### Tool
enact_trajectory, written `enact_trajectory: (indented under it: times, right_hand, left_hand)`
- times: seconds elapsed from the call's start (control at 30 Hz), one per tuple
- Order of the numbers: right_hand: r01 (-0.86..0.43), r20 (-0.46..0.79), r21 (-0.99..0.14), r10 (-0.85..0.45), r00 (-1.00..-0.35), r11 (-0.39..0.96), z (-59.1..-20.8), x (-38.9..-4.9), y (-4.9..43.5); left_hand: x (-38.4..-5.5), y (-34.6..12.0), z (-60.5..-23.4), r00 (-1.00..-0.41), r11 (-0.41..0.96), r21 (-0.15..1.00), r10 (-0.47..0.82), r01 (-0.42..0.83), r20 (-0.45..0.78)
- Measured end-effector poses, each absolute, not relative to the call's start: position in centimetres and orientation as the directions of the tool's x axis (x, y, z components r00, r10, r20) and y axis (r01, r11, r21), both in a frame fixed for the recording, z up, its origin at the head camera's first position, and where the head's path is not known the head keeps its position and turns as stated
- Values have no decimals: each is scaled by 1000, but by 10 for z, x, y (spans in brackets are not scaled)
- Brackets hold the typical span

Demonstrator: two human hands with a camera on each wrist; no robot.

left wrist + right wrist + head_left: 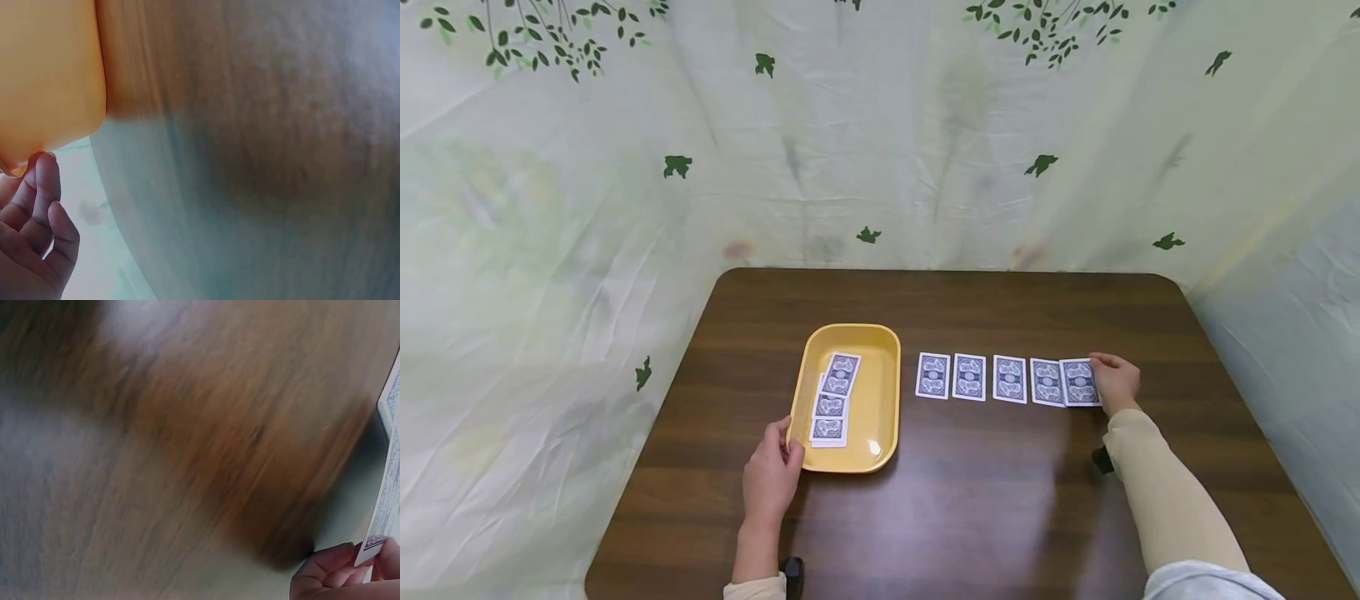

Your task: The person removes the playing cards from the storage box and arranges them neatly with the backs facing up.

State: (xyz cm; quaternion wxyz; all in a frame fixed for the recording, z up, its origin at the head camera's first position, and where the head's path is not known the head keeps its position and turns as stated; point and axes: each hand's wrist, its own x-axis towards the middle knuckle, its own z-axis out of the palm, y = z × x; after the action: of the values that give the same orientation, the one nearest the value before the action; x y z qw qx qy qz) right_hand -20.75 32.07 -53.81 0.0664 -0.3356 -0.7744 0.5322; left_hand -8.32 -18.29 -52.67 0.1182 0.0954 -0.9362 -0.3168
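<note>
My head view is evenly lit and sharp; pale glare and a soft shadow cross the dark brown wood-grain tabletop [955, 517], and a white highlight dots the glossy yellow rounded-rectangular tray [876, 392]. Both wrist views look hazy, blurring the grain.

Looks like a makeshift filming booth indoors, screened behind and to both sides by wrinkled pale cloth [917, 150] printed with leafy sprigs [1036, 36] and dark green motifs [677, 164]. Holds a dark wood-grain worktop [970, 517] standing close to that backdrop, with black cameras [1102, 460] worn at both wrists. Impossible to tell the kind of building.
</note>
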Motion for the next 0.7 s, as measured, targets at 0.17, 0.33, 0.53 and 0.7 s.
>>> enact_trajectory:
  times: [0.17,0.33,0.53,0.7]
  right_hand:
    - [474,-274,-851,579,-768,226,-537,-210,322]
    - [485,-270,-825,552,-789,290,-535,-208,324]
    - [449,-182,-781,529,-829,434,-544,-205,330]
    - [444,-149,-742,522,-840,502,-548,-200,333]
  left_hand:
    - [-83,-183,-525,-951,778,619,-260,-105,166]
    - [-82,-183,-525,-950,779,618,-259,-101,172]
    - [-81,-183,-525,-952,780,616,-261,-111,159]
    - [-81,-182,-524,-955,778,617,-260,-118,145]
